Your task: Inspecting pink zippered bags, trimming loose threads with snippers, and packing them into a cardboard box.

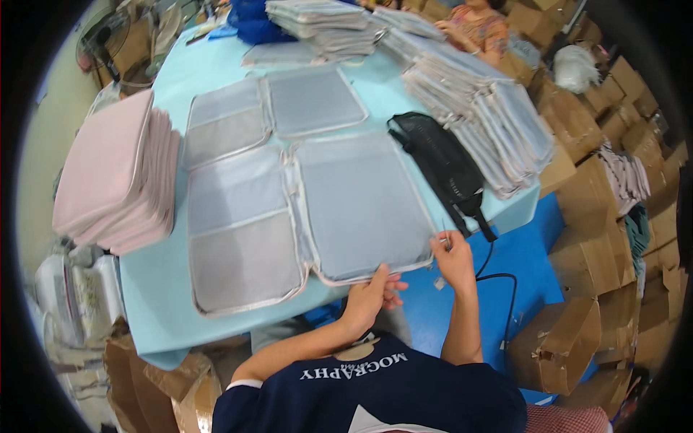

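Note:
An opened case [364, 202] lies flat in front of me, its grey lining up and a pocket panel on its left half. At its near edge, my left hand [369, 297] grips the border, thumb on top and fingers beneath. My right hand [453, 261] is closed by the case's near right corner, around a small, thin, pointed metal tool [445, 237] that looks like thread snips; most of it is hidden by the fingers. Just beyond lies a second opened case [314, 101] of the same kind.
A pile of pink cases [108, 173] stands at the table's left. Grey-lined cases [484, 115] are stacked at the right, with more [325, 29] at the far end. A black bag [444, 159] lies along the right edge. Cardboard boxes [556, 339] crowd the floor. Another person [480, 32] sits far right.

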The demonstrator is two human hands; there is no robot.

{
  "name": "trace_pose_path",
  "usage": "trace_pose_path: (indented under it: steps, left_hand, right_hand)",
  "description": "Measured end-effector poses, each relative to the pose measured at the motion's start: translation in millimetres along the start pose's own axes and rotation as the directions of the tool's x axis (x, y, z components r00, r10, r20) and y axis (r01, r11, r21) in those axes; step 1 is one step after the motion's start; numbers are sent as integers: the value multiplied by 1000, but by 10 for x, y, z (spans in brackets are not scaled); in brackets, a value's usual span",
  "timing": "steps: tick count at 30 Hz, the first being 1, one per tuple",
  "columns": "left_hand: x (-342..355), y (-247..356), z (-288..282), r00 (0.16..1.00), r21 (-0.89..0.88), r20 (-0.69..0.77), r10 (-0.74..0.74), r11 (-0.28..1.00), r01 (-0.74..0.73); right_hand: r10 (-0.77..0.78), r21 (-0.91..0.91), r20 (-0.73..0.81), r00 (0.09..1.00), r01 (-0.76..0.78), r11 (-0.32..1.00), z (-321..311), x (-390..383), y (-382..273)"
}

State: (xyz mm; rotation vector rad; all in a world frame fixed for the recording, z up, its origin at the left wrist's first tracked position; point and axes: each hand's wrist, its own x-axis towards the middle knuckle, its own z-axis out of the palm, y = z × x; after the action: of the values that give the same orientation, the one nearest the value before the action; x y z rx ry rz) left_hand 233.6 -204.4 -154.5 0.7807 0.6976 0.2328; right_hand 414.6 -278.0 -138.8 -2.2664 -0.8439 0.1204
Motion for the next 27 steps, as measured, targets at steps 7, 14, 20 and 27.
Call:
trace_pose_path:
  steps: [7, 14, 20, 27]
  left_hand:
    - [-13, -8, 31, 999, -39, 26, 45, 998, -44]
    - [-8, -35, -1, 995, -37, 13, 100, 994, -100]
    - [-404, 434, -252, 328, 699, 559, 762, -219, -681]
    - [-388, 736, -680, 623, 783, 619, 479, -434, -445]
  right_hand:
    - [57, 243, 151, 987, -93, 966, -45, -145, 51]
    - [78, -265, -92, 993, -100, 959, 109, -207, -259]
    - [42, -146, -143, 989, -63, 987, 63, -103, -53]
    - [30, -351, -66, 997, -51, 935, 66, -6, -142]
